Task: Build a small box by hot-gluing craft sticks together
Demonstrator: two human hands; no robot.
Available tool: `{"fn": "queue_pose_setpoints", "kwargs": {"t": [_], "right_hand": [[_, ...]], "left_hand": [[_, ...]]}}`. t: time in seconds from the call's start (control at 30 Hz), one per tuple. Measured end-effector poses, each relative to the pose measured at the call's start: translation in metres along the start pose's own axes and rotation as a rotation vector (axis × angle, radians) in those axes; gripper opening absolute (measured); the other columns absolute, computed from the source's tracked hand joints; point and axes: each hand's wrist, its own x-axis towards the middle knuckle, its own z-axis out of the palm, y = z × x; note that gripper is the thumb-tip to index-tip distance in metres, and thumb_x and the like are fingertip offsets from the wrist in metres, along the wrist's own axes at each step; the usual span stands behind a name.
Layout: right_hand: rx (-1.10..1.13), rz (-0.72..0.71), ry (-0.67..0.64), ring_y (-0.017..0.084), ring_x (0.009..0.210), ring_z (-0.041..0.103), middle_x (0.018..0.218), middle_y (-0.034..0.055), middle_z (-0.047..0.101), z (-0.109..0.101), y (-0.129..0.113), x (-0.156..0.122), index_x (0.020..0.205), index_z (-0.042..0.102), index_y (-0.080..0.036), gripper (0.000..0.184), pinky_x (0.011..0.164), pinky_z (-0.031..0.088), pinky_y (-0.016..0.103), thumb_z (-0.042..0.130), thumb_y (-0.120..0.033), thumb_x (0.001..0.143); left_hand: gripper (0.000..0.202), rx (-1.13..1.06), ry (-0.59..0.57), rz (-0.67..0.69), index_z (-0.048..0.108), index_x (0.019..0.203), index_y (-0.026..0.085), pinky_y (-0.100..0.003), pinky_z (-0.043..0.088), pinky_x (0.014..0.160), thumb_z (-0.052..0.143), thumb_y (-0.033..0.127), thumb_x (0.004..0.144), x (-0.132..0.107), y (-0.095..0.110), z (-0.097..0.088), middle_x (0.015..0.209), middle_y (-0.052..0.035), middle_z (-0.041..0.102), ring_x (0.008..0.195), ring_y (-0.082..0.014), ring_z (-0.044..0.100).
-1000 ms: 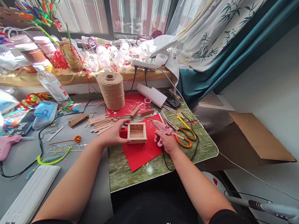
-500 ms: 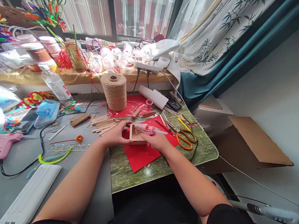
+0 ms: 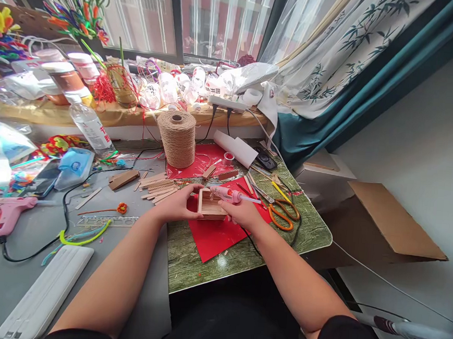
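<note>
My left hand point(image 3: 177, 204) is closed on the left side of a small open box of wooden craft sticks point(image 3: 212, 216), thumb low and fingers over the far edge. In my right hand point(image 3: 242, 212) is a pink hot glue gun point(image 3: 230, 195), lying across the box's far right part with its clear glue stick pointing right. The gun hides some of the box's far wall, and its nozzle tip is hard to make out. Beneath the box lies a red sheet point(image 3: 208, 246). Loose craft sticks point(image 3: 158, 186) are piled left of the box.
Orange-handled scissors point(image 3: 283, 214) lie right of my right hand. Behind the box stands a twine spool point(image 3: 176, 139). A second pink glue gun point(image 3: 9, 215) rests on the grey table, its black cable point(image 3: 65, 209) curving around. At right is a cardboard box point(image 3: 397, 219).
The view has shifted slightly, so everything appears a little further right. The glue gun has moved slightly to the right over the box, showing more of its inside. Both hands keep their holds.
</note>
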Motion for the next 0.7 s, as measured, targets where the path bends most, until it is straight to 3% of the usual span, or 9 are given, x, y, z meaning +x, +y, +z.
{"fn": "queue_pose_setpoints", "kwargs": {"t": [0.07,0.33,0.53,0.7], "right_hand": [[0.031,-0.008,0.003,0.014,0.042,0.054,0.049,-0.0039,0.057,-0.0011,0.0001,0.0025,0.119,0.076,-0.022,0.038,0.043,0.042,0.026,0.068,-0.043,0.089],[-0.004,0.103,0.019,0.014,0.042,0.054,0.049,-0.0046,0.058,0.0062,0.0012,0.0035,0.120,0.077,-0.022,0.042,0.042,0.039,0.024,0.074,-0.044,0.084],[-0.041,0.088,0.005,0.014,0.042,0.054,0.049,-0.0050,0.058,0.0058,0.0047,0.0045,0.119,0.076,-0.021,0.041,0.043,0.040,0.025,0.073,-0.045,0.086],[-0.072,0.109,0.013,0.014,0.042,0.052,0.048,-0.0036,0.057,0.0061,-0.0010,0.0042,0.103,0.078,-0.019,0.030,0.044,0.040,0.026,0.073,-0.043,0.086]], "left_hand": [[0.096,-0.003,0.001,0.005,0.042,0.151,0.029,-0.052,0.044,0.119,0.088,0.049,0.069,0.0001,-0.0014,-0.0004,0.152,-0.0117,0.052,0.137,-0.0332,0.056],[0.110,0.029,-0.008,0.005,0.034,0.158,0.029,-0.051,0.042,0.122,0.090,0.052,0.066,-0.0025,-0.0056,-0.0019,0.160,-0.0127,0.046,0.141,-0.0355,0.053],[0.098,0.040,-0.007,0.007,0.042,0.153,0.030,-0.050,0.043,0.121,0.088,0.050,0.069,-0.0020,-0.0029,-0.0032,0.157,-0.0102,0.050,0.141,-0.0341,0.054],[0.095,0.033,0.000,0.009,0.045,0.152,0.028,-0.051,0.044,0.120,0.087,0.048,0.070,0.0003,0.0009,-0.0038,0.154,-0.0106,0.053,0.139,-0.0343,0.055]]}}
